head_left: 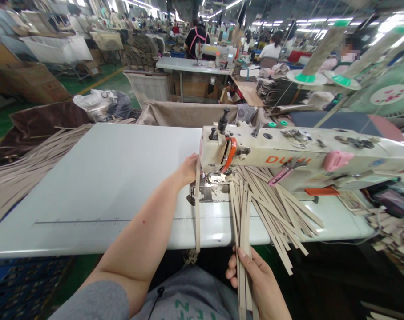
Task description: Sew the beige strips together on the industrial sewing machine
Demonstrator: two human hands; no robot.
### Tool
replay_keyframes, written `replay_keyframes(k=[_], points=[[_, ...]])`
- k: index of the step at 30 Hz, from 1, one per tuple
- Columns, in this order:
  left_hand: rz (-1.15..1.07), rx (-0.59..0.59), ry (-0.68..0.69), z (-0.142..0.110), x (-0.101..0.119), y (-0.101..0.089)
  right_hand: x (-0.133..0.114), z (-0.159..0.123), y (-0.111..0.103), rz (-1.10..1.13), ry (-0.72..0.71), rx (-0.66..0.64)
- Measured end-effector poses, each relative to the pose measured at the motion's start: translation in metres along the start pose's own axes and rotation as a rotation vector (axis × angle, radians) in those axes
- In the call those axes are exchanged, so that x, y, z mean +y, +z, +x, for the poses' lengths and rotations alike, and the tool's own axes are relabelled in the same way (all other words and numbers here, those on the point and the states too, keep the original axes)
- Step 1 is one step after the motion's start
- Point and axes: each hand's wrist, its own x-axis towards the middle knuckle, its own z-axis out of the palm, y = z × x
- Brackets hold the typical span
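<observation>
My right hand is closed around several beige fabric strips that hang over the table's front edge. Their far ends lie by the needle plate of the sewing machine. My left hand reaches to the left side of the machine head, its fingers mostly hidden behind it. Beside that hand, a single beige strip runs down past the metal plate and over the front edge. A pile of loose strips fans out under the machine arm.
The white table has a printed ruler near its front edge. More long strips hang off its left end. Pink-handled snips rest against the machine. Thread cones stand at the right. A fabric-lined bin stands behind; people work beyond.
</observation>
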Motion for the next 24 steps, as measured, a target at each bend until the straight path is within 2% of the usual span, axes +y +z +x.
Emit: replay_keyframes(k=[5,10,18,24], points=[[-0.01,0.035,-0.045,0.001,0.011,0.002,0.0,-0.001,-0.002,0.014,-0.027,0.018],[-0.049,0.042,-0.038,0.002,0.013,0.004,0.001,-0.003,-0.001,-0.027,-0.069,-0.028],[-0.127,0.086,-0.032,-0.004,0.011,0.006,0.011,0.0,0.014,-0.156,-0.147,-0.041],[-0.109,0.064,-0.069,-0.004,0.01,0.011,0.016,0.012,0.028,-0.188,-0.208,-0.051]])
